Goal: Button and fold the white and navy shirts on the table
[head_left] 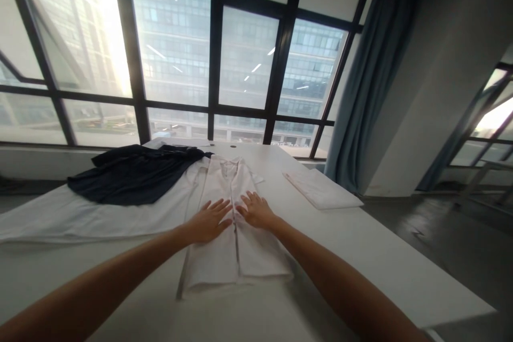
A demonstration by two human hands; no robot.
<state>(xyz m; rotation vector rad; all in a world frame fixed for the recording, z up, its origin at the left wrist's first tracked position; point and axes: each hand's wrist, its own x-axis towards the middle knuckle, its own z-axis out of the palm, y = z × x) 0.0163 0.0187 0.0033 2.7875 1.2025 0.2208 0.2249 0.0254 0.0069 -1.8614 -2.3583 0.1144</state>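
Observation:
A white shirt (256,256) lies front side up on the table, its collar toward the window and its hem toward me. Its sides look folded in, making a narrow shape. My left hand (208,222) rests flat on the left front, fingers spread. On the other side of the front opening, my right hand (256,210) also lies flat with its fingers apart. Neither hand grips anything. Dark marks show along the opening below my hands; I cannot tell what they are.
A dark garment (140,173) lies on a spread white cloth (100,216) at the left. A folded white piece of cloth (320,188) sits near the right edge of the white table (380,262). Windows and a blue curtain (368,96) stand behind.

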